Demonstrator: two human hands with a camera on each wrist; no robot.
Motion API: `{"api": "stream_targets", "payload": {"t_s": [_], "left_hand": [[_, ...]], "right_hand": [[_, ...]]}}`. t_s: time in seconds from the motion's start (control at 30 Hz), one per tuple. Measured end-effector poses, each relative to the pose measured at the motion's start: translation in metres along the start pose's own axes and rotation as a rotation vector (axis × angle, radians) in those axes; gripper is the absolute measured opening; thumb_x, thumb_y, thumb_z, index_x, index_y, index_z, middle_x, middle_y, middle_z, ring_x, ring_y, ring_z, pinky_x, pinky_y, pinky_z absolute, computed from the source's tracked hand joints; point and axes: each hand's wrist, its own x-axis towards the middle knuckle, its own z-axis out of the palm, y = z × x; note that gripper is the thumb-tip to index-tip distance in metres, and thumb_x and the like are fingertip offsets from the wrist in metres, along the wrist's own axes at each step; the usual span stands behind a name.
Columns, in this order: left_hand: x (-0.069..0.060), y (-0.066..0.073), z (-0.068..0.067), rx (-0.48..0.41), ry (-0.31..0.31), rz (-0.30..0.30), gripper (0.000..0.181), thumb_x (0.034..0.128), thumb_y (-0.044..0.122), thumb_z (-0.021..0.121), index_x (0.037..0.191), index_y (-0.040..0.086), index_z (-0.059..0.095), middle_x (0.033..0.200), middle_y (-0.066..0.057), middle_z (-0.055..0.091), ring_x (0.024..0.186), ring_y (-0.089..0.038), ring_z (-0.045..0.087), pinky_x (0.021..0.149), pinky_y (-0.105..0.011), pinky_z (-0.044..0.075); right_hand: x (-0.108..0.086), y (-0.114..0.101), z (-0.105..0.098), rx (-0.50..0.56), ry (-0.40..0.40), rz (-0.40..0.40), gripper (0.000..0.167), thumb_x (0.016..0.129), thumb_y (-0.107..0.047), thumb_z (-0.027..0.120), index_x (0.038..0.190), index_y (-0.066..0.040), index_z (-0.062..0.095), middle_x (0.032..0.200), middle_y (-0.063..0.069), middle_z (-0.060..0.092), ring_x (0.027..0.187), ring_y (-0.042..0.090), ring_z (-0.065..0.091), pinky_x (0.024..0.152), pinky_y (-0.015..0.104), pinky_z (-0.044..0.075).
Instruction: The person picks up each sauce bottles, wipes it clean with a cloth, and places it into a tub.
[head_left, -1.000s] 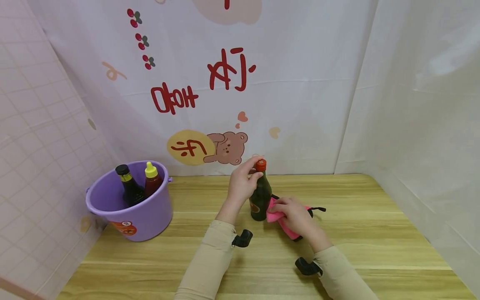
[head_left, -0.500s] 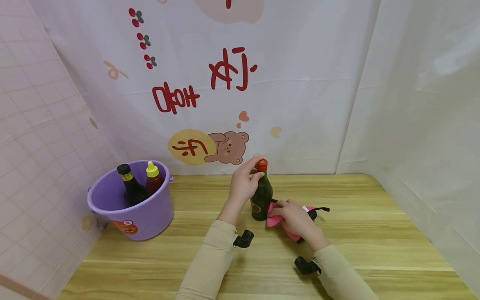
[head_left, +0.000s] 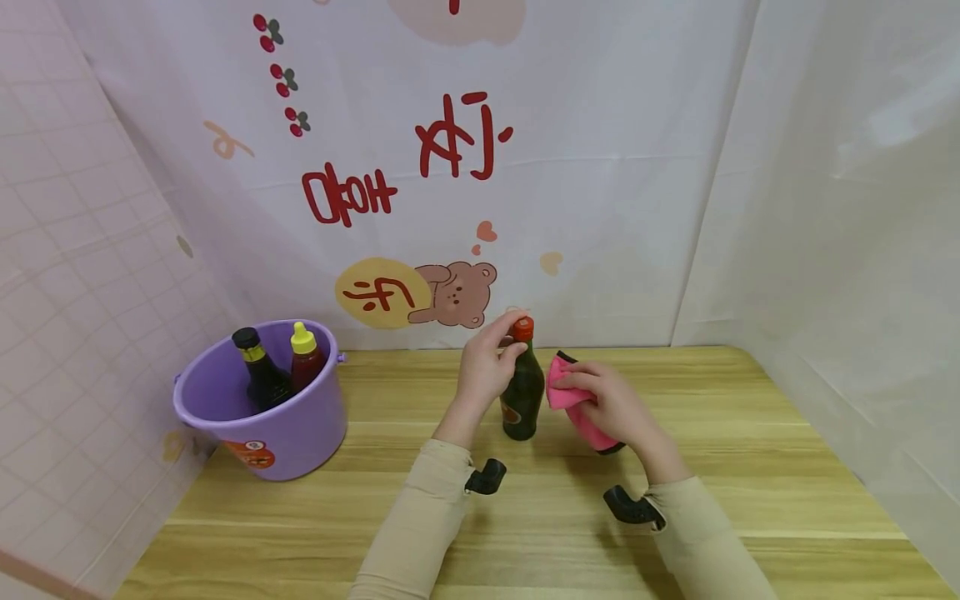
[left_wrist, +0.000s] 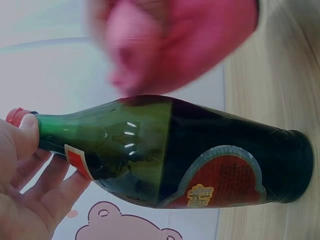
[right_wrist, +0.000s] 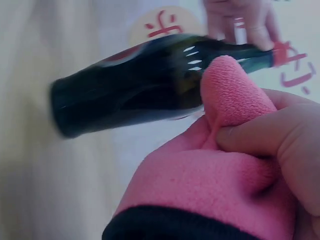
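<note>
A dark green glass bottle with a red cap stands upright on the wooden table. My left hand holds it by the neck just under the cap, thumb on one side and fingers on the other. A red label shows on its body in the left wrist view. Bunched in my right hand is a pink cloth with black edging, raised beside the bottle's right side. Whether the cloth touches the glass, I cannot tell. Part of the cloth is hidden under the right hand.
At the left stands a purple bucket. Inside it are a dark bottle with a black cap and a red sauce bottle with a yellow nozzle. A printed white curtain hangs behind the table.
My right hand has moved up and a little to the right with the pink cloth, from the bottle's lower side to its upper body. The left hand and the bottle stay in place.
</note>
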Motion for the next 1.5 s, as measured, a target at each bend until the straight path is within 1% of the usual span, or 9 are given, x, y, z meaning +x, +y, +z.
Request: {"api": "stream_targets", "payload": {"t_s": [0.13, 0.23, 0.37, 0.47, 0.63, 0.83, 1.0, 1.2, 1.5], "left_hand": [[0.0, -0.001, 0.0, 0.002, -0.001, -0.002, 0.048, 0.0901, 0.006, 0.072, 0.135, 0.02, 0.06, 0.128, -0.006, 0.065, 0.098, -0.021, 0.07, 0.084, -0.034, 0.056], [0.0, -0.001, 0.0, -0.002, -0.002, 0.001, 0.048, 0.0902, 0.006, 0.072, 0.135, 0.02, 0.06, 0.128, -0.005, 0.065, 0.098, -0.021, 0.07, 0.083, -0.034, 0.057], [0.0, -0.001, 0.0, -0.006, -0.006, 0.003, 0.048, 0.0902, 0.005, 0.071, 0.134, 0.02, 0.06, 0.128, -0.004, 0.065, 0.098, -0.022, 0.07, 0.082, -0.031, 0.057], [0.001, -0.001, -0.001, -0.004, -0.01, 0.003, 0.048, 0.0904, 0.004, 0.071, 0.135, 0.02, 0.06, 0.128, -0.004, 0.065, 0.099, -0.022, 0.069, 0.082, -0.03, 0.056], [0.001, -0.001, -0.001, -0.002, -0.013, -0.002, 0.049, 0.0907, 0.003, 0.07, 0.135, 0.02, 0.06, 0.128, -0.004, 0.065, 0.101, -0.021, 0.069, 0.083, -0.029, 0.056], [0.0, -0.001, -0.001, -0.008, -0.01, 0.0, 0.048, 0.0911, 0.002, 0.069, 0.135, 0.019, 0.06, 0.126, -0.005, 0.065, 0.1, -0.022, 0.069, 0.083, -0.03, 0.056], [0.0, -0.001, -0.001, -0.011, -0.004, 0.007, 0.048, 0.091, 0.002, 0.07, 0.134, 0.019, 0.06, 0.125, -0.006, 0.066, 0.099, -0.023, 0.07, 0.083, -0.031, 0.056], [0.0, -0.002, 0.0, -0.011, -0.002, 0.007, 0.048, 0.0908, 0.006, 0.071, 0.135, 0.02, 0.06, 0.126, -0.005, 0.066, 0.098, -0.022, 0.07, 0.082, -0.031, 0.057], [-0.001, -0.001, 0.0, -0.017, 0.0, 0.001, 0.047, 0.0906, 0.005, 0.071, 0.134, 0.019, 0.06, 0.124, -0.006, 0.066, 0.098, -0.022, 0.07, 0.083, -0.032, 0.056]], "right_hand": [[0.017, -0.007, -0.011, -0.005, 0.108, -0.031, 0.048, 0.072, 0.022, 0.069, 0.108, -0.009, 0.075, 0.114, 0.016, 0.065, 0.103, 0.04, 0.063, 0.08, 0.054, 0.055], [0.028, -0.013, -0.016, -0.003, 0.168, -0.041, 0.049, 0.072, 0.022, 0.069, 0.108, -0.011, 0.075, 0.116, 0.015, 0.065, 0.104, 0.039, 0.062, 0.081, 0.054, 0.054], [0.041, -0.021, -0.018, 0.006, 0.22, -0.064, 0.048, 0.074, 0.02, 0.07, 0.108, -0.012, 0.075, 0.117, 0.014, 0.065, 0.106, 0.038, 0.061, 0.084, 0.055, 0.053], [0.047, -0.024, -0.015, 0.001, 0.239, -0.083, 0.048, 0.074, 0.02, 0.07, 0.109, -0.013, 0.076, 0.117, 0.014, 0.065, 0.107, 0.037, 0.061, 0.085, 0.054, 0.053], [0.05, -0.027, -0.01, -0.012, 0.247, -0.092, 0.048, 0.074, 0.019, 0.07, 0.108, -0.014, 0.076, 0.116, 0.014, 0.066, 0.107, 0.037, 0.06, 0.088, 0.054, 0.051], [0.05, -0.031, -0.007, -0.029, 0.238, -0.073, 0.046, 0.075, 0.018, 0.072, 0.108, -0.014, 0.076, 0.113, 0.015, 0.066, 0.105, 0.037, 0.061, 0.086, 0.055, 0.052], [0.048, -0.029, -0.003, -0.036, 0.225, -0.064, 0.044, 0.075, 0.017, 0.072, 0.107, -0.014, 0.077, 0.111, 0.015, 0.067, 0.103, 0.036, 0.061, 0.085, 0.054, 0.053], [0.041, -0.024, 0.003, -0.074, 0.184, -0.062, 0.041, 0.074, 0.015, 0.074, 0.104, -0.013, 0.077, 0.108, 0.015, 0.067, 0.098, 0.036, 0.062, 0.082, 0.051, 0.054], [0.032, -0.026, 0.009, -0.129, 0.173, -0.086, 0.037, 0.071, 0.012, 0.08, 0.099, -0.012, 0.077, 0.106, 0.015, 0.067, 0.093, 0.036, 0.063, 0.081, 0.05, 0.054]]}}
